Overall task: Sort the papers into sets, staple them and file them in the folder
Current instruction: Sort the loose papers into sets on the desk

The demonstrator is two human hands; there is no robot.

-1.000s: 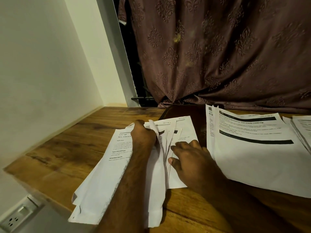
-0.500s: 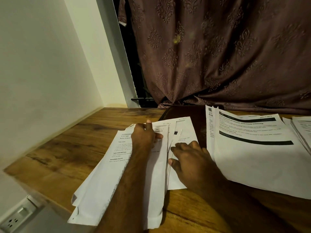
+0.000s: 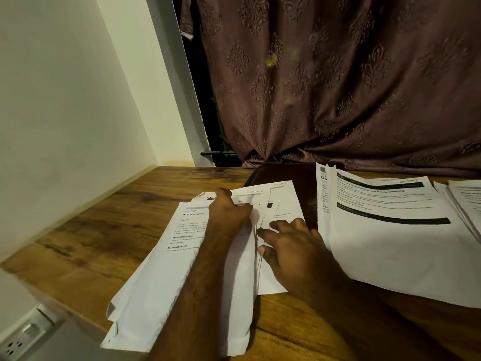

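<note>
Item: loose papers [image 3: 166, 280], fanned and overlapping, lying on the near-left part of the wooden surface [image 3: 86, 230], the lowest corners hanging past its front edge. My left hand [image 3: 229, 209] is lying on the upper middle of this fan, fingers curled onto the top sheet near its "SECTION 1" heading; whether they are pinching a sheet or only pressing it I cannot tell. A second ago a sheet was standing lifted and curled beside this hand; it is now lying flat again, so I am judging that one leaf has been turned over and the next is being read. My right hand [image 3: 296, 246] is resting spread on the fan's right margin, fingers relaxed, holding nothing, steadying the sheets much as before. Item: sorted stack [image 3: 395, 238], larger sheets with black bars, sitting to the right, apart from the fan. Item: further papers [image 3: 468, 201] at the far right edge. Item: dark flat object [image 3: 283, 175] behind the fan, possibly the folder. Stapler: not visible. Sorting is under way; stapling and filing are not yet begun.
</note>
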